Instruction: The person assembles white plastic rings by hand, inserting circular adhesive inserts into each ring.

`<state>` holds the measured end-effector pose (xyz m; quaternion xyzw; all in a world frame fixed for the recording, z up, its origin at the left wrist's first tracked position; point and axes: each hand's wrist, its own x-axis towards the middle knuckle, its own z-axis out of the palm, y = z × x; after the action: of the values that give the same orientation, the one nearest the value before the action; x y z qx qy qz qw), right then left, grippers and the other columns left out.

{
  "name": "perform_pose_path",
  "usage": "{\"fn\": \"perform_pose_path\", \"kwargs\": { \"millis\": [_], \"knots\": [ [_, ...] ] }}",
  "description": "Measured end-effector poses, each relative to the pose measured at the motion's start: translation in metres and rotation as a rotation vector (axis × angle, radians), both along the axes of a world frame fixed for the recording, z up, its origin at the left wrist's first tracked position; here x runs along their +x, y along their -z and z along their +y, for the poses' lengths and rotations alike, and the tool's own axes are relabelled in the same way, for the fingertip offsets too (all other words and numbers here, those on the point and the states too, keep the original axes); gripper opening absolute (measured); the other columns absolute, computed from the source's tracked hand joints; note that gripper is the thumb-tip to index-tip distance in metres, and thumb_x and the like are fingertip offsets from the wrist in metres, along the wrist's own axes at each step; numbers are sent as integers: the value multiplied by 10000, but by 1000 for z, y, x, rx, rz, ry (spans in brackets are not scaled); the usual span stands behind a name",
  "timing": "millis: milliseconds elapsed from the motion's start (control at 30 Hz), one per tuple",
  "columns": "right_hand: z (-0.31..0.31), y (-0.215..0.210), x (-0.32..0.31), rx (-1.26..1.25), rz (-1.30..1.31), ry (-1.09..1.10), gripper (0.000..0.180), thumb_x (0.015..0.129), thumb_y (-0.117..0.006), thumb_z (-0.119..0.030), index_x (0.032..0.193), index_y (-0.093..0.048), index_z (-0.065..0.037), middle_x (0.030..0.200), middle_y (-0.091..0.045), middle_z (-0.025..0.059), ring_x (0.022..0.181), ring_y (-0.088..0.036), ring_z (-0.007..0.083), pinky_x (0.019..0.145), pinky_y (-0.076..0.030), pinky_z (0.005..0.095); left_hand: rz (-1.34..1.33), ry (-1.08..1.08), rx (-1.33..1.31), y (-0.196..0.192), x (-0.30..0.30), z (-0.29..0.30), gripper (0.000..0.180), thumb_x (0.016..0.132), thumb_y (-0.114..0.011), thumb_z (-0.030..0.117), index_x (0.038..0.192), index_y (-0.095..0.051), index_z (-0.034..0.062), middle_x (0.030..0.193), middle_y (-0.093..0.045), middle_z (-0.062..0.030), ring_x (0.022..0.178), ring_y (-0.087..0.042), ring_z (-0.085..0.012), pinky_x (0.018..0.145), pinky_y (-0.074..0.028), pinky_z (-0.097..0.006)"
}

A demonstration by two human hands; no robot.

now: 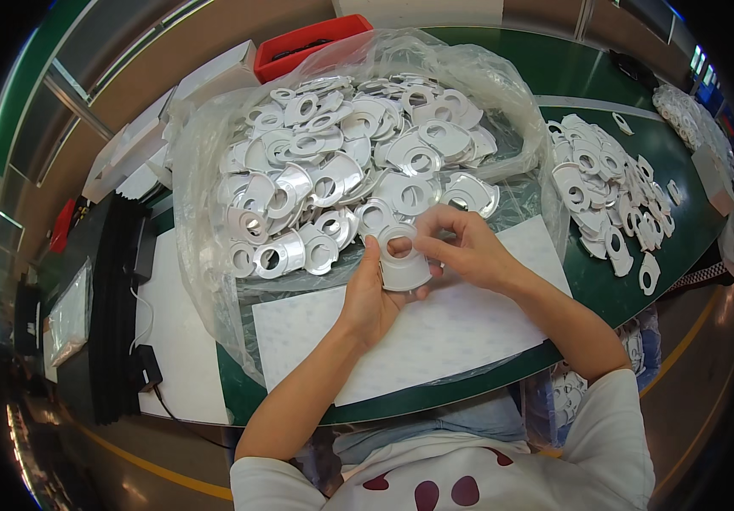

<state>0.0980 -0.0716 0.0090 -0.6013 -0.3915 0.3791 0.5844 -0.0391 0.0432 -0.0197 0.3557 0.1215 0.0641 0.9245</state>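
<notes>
Left hand (369,300), partly closed, grips one white ring-holed plate (406,275), the right hand (476,254) bent at its edge, grip unclear, with a large heap (346,168) beyond and smaller pile (587,183) rightward on the counter (684,243), finished share uncertain.

From my remote seat I see a red bin (333,31) with dark contents at the far edge of the green worktop (503,43), white boxes (212,75) just beside it. To my left rises a black stack (111,289) bearing a clear-wrapped packet (71,313); near its base I spot a black adapter (146,369). Yellow lines (158,467) mark the floor (129,443) below.
</notes>
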Motion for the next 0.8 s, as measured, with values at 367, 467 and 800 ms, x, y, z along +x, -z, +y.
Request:
{"fn": "perform_pose_path", "kwargs": {
  "millis": [367,467,800],
  "knots": [
    [-2,-7,-2,392,-1203,219,132,807,-686,-92,879,-589,-38,895,-569,82,667,-567,159,602,-466,301,0,-10,10,-3,-2,0,578,1000,-163,523,1230,-453,80,1154,-565,-90,964,-591,-222,688,-479,-344],
    [-4,-15,-10,369,-1193,319,158,792,-682,-84,930,-633,-25,872,-589,93,694,-580,178,619,-463,322,33,-39,10,-10,-2,-4,588,999,-156,526,1237,-460,82,1130,-570,-85,957,-591,-219,693,-473,-344],
    [-6,-23,-10,-65,-181,220,132,787,-656,-71,885,-655,18,753,-639,36,587,-570,66,541,-458,206,4,23,277,-8,-2,-12,796,919,-76,677,1212,-498,68,1064,-607,-93,851,-605,-180,600,-446,-292]
  ]
}}
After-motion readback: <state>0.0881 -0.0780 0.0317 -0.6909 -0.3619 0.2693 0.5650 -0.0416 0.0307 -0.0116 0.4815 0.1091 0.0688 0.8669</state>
